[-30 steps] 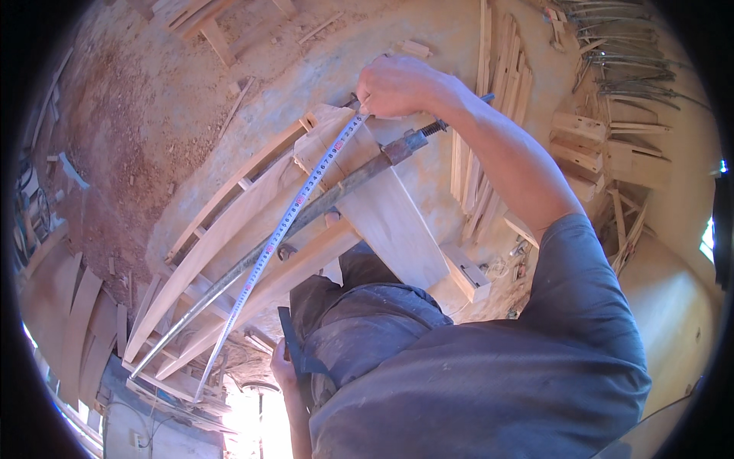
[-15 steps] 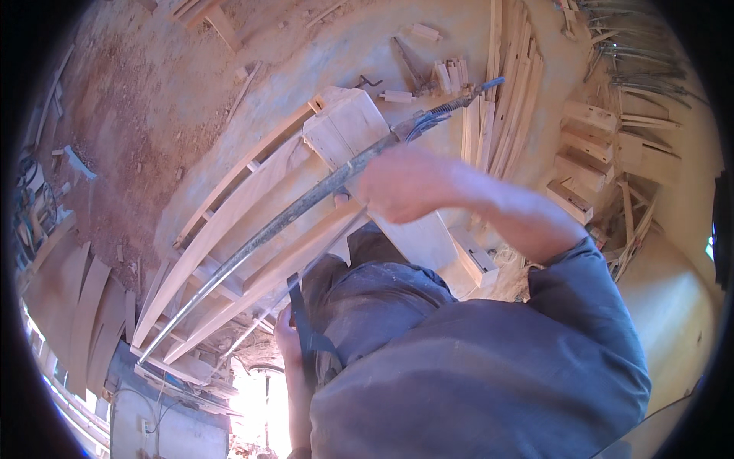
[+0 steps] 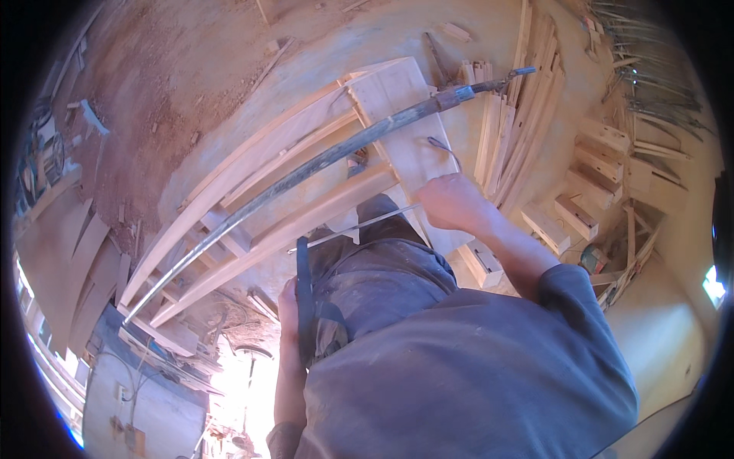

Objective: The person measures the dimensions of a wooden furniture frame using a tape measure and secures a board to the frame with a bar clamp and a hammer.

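My right hand [image 3: 455, 203] is closed on one end of a thin metal measuring strip [image 3: 352, 229], close to my waist. The strip runs left toward my left hand [image 3: 287, 306], which grips a dark flat strip [image 3: 303, 291] at my hip. In front of me lies a curved wooden frame [image 3: 252, 164] of long slats and short cross pieces. A long dark metal bar [image 3: 329, 157] rests along it, reaching a wide pale board [image 3: 397, 99] at its far end. My grey shirt hides the lower part of both arms.
Stacks of curved wooden slats [image 3: 520, 130] and small wood blocks [image 3: 573, 214] lie to the right. Reddish sawdust [image 3: 176, 69] covers the floor at the upper left. More curved boards [image 3: 69, 252] lean at the left.
My right hand has drawn back from the far end of the frame to my waist. The measuring strip, once stretched along the frame, now spans only between my hands.
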Demonstrator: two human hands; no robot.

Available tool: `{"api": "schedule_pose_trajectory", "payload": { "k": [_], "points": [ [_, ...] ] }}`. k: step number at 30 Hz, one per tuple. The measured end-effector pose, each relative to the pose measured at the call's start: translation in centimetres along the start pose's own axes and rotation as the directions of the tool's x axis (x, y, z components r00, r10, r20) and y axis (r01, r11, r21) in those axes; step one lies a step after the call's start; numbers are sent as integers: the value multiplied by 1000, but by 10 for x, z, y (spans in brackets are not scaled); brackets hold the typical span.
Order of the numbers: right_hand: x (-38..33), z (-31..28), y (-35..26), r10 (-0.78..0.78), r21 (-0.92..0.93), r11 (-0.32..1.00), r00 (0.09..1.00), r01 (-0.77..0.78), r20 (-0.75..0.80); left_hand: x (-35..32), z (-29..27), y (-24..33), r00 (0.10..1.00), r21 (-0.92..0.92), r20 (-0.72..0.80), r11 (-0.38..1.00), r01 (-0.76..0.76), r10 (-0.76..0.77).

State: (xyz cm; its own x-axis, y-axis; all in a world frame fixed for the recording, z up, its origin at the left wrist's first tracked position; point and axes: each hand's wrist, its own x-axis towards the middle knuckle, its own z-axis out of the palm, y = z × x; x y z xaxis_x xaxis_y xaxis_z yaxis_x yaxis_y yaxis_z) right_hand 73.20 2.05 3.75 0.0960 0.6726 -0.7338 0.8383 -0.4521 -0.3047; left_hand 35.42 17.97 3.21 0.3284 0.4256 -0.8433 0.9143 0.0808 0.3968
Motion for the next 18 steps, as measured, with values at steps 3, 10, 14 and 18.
{"api": "schedule_pose_trajectory", "payload": {
  "k": [3, 10, 14, 18],
  "points": [
    [3, 1, -8, 5, -56, 998, 998, -2, 62, -10, 2, -13, 999, -39, -49, 999, -22, 20],
    [18, 36, -74, 47, -105, 994, 982, -29, 180, -19, 8, -139, 986, -329, -164, 943, -44, -11],
    [8, 43, -155, -56, 175, 982, 996, 68, -71, -26, 5, -169, 900, -208, -396, 937, -281, 182],
    [18, 58, -297, -211, 340, 899, 953, 276, -218, -72, -63, -174, 952, -731, -250, 609, -306, 178]
  ]
}}
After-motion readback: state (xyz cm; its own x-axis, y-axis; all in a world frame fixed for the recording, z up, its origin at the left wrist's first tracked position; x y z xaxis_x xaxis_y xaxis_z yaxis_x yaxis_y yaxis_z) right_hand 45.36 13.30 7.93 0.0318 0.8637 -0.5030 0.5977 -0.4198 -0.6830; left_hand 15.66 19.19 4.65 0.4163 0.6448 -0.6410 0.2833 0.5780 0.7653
